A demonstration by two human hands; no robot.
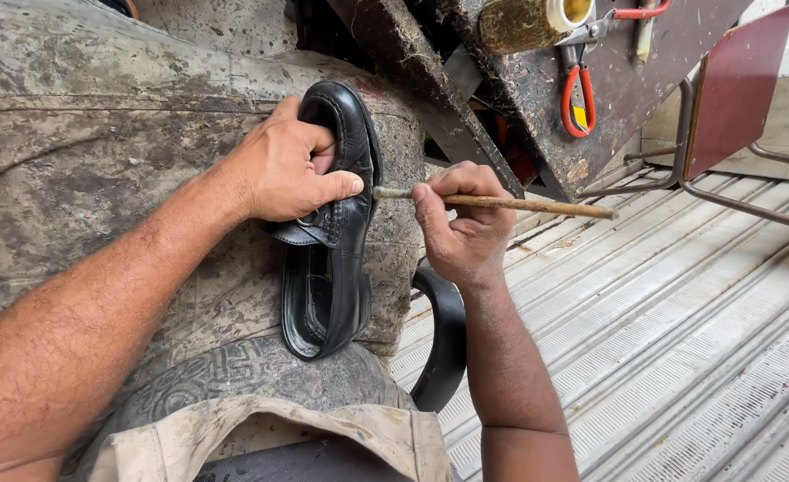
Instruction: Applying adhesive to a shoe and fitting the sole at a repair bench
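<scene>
2 hands at work: left hand [283,170] clamps a black leather dress shoe [332,223] on the stained lap apron [100,161]; right hand [461,223], at 3 o'clock, pinches a thin wooden-handled brush [501,204] against the sole edge. Judged: edge coating underway; next needs steady strokes.

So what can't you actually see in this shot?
Head view only:
- Stick tip: hidden where it meets the shoe, behind the left hand's thumb.
- Shoe's far side: covered by the left hand.
- Stick's grip: wrapped by the right hand.
- Jar: cut by the top edge.
</scene>
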